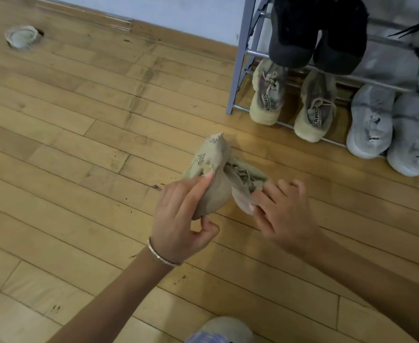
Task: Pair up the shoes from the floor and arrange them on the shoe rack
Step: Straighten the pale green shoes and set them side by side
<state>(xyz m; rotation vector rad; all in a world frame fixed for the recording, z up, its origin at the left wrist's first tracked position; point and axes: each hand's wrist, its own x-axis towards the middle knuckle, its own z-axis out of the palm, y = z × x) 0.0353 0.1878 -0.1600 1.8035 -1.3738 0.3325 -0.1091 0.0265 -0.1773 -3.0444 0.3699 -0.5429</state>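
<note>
The left hand (178, 214) pinched the heel of a beige shoe (214, 174), thumb below and fingers (204, 180) curled over the fabric. The right hand (285, 214) gripped the shoe's other side at the collar, fingers closed on it. The shoe hung above the wooden floor (79, 144), toe pointing to twelve o'clock. At two o'clock stood the shoe rack (240, 70): a cream pair (290, 102) and a grey pair (389, 129) on its bottom tier, a black pair (317, 33) above. At ten o'clock, well apart, a pale round object (22, 35) lay on the floor.
</note>
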